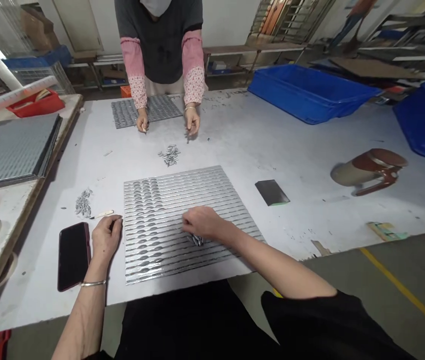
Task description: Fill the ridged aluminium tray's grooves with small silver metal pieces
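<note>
- Fingers of the right hand (202,222) are bent down over the big shiny sheet (205,185), right by a little heap of small bits (196,240). I cannot tell if they pinch a bit.
- The left hand (106,239) is curled and rests on the white table (235,135), just beside the left edge of the sheet. I cannot tell if it holds something.
- The big shiny sheet lies flat on the table, with lots of stripes. Dark leaf shapes sit in rows on its left part.
- A black phone (73,256) lies just left of the left hand.
- A thin tool with a white handle (103,214) lies near the left hand, next to a grey pile (84,203).
- A dark block (272,192) is to the right of the sheet.
- Across the table, a person (163,45) leans over a darker sheet (122,114). Another pile (169,155) is near that person's hands.
- Far on the right are a brown and grey jug (366,167) and a blue tub (306,95).
</note>
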`<state>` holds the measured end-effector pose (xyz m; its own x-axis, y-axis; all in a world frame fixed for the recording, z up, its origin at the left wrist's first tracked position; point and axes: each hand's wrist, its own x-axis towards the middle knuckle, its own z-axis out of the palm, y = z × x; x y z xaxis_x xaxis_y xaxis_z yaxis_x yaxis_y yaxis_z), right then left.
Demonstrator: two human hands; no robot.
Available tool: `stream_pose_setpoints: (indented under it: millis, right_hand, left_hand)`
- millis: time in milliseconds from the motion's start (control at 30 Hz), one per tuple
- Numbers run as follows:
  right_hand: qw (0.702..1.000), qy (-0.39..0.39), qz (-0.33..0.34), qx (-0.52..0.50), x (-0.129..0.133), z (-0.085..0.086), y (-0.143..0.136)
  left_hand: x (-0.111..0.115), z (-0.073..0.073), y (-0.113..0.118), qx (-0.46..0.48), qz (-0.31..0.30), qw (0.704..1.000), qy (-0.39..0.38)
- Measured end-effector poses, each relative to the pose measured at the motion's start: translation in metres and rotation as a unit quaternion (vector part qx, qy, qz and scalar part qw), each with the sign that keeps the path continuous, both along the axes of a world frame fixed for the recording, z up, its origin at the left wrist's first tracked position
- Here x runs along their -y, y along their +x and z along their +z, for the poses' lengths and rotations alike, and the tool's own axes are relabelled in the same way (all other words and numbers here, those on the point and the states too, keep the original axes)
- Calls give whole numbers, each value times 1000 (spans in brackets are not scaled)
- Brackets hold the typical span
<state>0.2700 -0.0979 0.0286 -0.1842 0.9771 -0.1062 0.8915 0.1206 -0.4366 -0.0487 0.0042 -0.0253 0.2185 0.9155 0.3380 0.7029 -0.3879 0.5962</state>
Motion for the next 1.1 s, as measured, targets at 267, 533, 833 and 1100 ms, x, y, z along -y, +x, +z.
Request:
stream_pose_setpoints:
  millis: [267, 533, 833, 1100]
  right_hand:
    - [999, 48, 13, -14, 15, -14, -8]
    - [999, 45, 13, 14, -20, -26, -29]
    - [972, 26, -89, -216, -33, -18, -26]
    - [968, 34, -162, -188, -36, -31, -57]
  left_hand:
    - [2, -2, 0, 14, 1, 1000, -1]
    - [2, -5, -2, 22, -10, 1000, -6]
    - [3, -6, -1, 24, -11, 1000, 1]
    - [3, -4, -2, 22, -12, 1000, 2]
